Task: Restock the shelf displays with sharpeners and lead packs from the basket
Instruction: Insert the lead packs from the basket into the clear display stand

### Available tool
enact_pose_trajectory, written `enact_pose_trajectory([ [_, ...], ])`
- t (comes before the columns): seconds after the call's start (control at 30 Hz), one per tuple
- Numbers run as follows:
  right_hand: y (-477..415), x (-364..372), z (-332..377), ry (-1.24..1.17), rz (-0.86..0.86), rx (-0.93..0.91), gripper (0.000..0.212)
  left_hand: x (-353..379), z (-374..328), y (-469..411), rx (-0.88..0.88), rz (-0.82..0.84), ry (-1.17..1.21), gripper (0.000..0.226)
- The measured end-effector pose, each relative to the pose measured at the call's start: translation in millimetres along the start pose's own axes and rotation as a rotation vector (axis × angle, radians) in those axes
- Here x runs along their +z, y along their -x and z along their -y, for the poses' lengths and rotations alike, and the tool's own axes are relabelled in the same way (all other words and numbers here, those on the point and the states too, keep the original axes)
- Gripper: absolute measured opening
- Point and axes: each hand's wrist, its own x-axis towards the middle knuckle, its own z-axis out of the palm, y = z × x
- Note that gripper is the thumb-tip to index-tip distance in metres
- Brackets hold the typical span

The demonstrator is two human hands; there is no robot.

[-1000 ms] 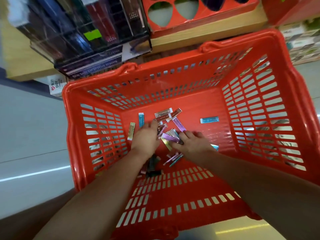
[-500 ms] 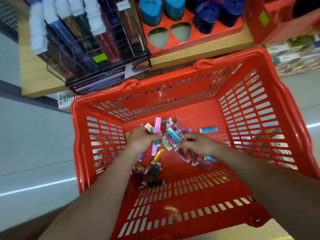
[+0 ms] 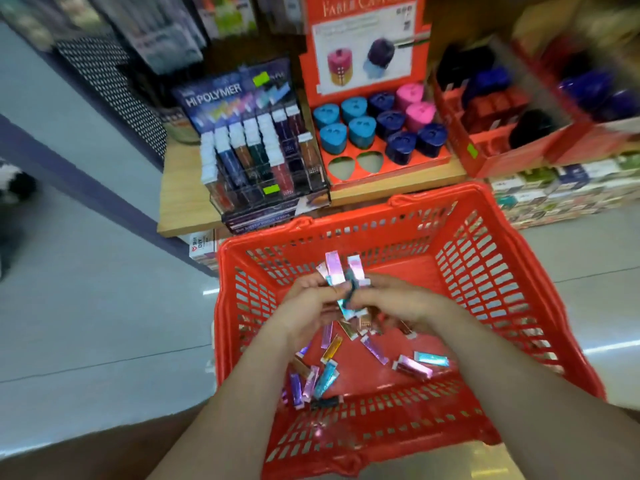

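Note:
A red plastic basket [image 3: 491, 258] sits on the floor below a wooden shelf. Several shiny lead packs [image 3: 412, 367] in pink, purple, teal and gold lie loose on its bottom. My left hand [image 3: 304, 303] grips a fanned bunch of lead packs [image 3: 334, 270] above the basket's middle. My right hand [image 3: 394, 299] meets it from the right and pinches the same bunch. On the shelf stand a clear lead pack display [image 3: 258, 161] and a red sharpener display [image 3: 377, 133] holding blue, navy and pink sharpeners, with two empty holes at its front.
More red display boxes [image 3: 512, 133] with dark sharpeners stand on the shelf to the right. Stacked printed boxes [image 3: 568, 192] sit below them. Grey floor tiles [image 3: 86, 323] lie to the left of the basket. The wooden shelf edge [image 3: 183, 206] juts out just behind the basket.
Both hands have lifted off the basket bottom with a bunch of lead packs and come together. The view has tilted up, bringing the shelf displays into sight.

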Motion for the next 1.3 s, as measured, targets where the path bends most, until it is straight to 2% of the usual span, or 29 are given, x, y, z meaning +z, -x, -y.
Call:
enact_pose_trajectory([
  [0.03, 3.3, 2.5, 2.5, -0.058, -0.021, 0.011, 0.021, 3.3, -6.7, 5.9, 0.015, -0.005, -0.012, 0.017],
  [0.1, 10.5, 7.1, 4.8, -0.163, -0.034, 0.033, 0.047, 7.0, -18.6, 16.7, 0.059, 0.009, -0.07, 0.01],
  [0.13, 16.5, 9.5, 8.2, -0.203, -0.029, 0.028, 0.046, 7.2, -23.6, 20.6, 0.075, 0.01, -0.113, 0.011],
  [0.2, 25.8, 11.9, 14.8, -0.321, -0.044, 0.006, 0.015, 8.6, -34.8, 28.9, 0.095, -0.008, -0.194, 0.018],
  [0.33, 39.9, 13.3, 27.4, -0.858, 0.014, -0.067, 0.015, 9.6, -58.0, 45.5, 0.109, 0.013, -0.263, 0.026],
  [0.4, 41.9, 12.5, 32.5, -0.996, 0.025, -0.092, 0.013, 8.5, -70.1, 53.3, 0.098, 0.054, -0.388, 0.027],
  [0.53, 49.1, 15.4, 53.7, -1.009, 0.031, -0.194, 0.021, 9.2, -89.7, 65.6, 0.128, 0.073, -0.65, 0.026],
  [0.6, 51.4, 18.7, 64.4, -0.928, 0.01, -0.236, 0.015, 12.4, -99.4, 73.2, 0.132, 0.063, -0.697, 0.026],
  [0.73, 54.4, 25.9, 78.6, -0.767, -0.08, -0.308, 0.019, 13.0, -117.2, 83.6, 0.148, 0.076, -0.785, 0.021],
  [0.83, 57.2, 27.1, 91.4, -0.794, -0.134, -0.335, 0.016, 7.1, -132.1, 85.3, 0.17, 0.004, -0.738, 0.029],
  [1.0, 55.9, 22.6, 106.1, -0.865, -0.211, -0.319, 0.024, -7.8, -163.6, 85.6, 0.18, -0.124, -0.589, 0.018],
  [1.2, 44.6, 17.7, 119.6, -1.092, -0.198, -0.291, 0.015, -24.0, -192.8, 74.7, 0.28, -0.284, -0.472, 0.015],
  [1.3, 38.4, 13.2, 118.4, -1.107, -0.118, -0.279, 0.011, -33.4, -207.6, 68.4, 0.321, -0.294, -0.446, 0.019],
])
